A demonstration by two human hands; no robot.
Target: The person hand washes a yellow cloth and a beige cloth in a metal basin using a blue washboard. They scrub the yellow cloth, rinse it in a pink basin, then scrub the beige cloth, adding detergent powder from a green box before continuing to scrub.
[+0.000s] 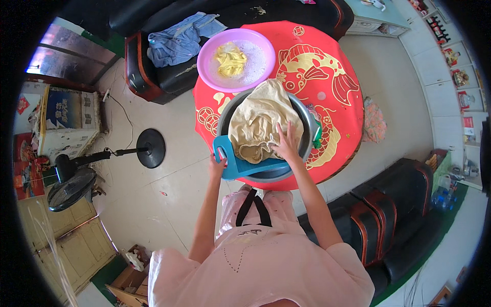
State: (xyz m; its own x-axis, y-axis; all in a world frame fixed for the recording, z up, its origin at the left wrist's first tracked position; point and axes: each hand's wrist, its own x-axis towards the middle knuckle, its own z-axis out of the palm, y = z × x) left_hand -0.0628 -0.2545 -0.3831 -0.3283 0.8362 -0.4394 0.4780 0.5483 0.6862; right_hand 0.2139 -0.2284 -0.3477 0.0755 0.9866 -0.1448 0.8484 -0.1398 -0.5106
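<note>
A blue plastic washboard (253,166) lies across the near side of a metal basin (307,147). My left hand (217,165) grips its handle end, at the basin's left rim. Over the board and the basin spreads a beige cloth garment (264,103), its gathered elastic edge towards me. On the garment's right side rests my right hand (287,144), with index and middle fingers stretched apart; its other fingers are partly hidden. Beyond the metal basin, a pink plastic basin (203,73) contains sudsy water and a yellow cloth (231,61).
Both basins stand on a round table with a red fish-patterned tablecloth (307,34). Beside the metal basin lies a green-and-pink item (317,134). A black pedestal fan (73,184) leans at left. Black sofas (172,82) flank the table, one bearing a blue cloth (176,40).
</note>
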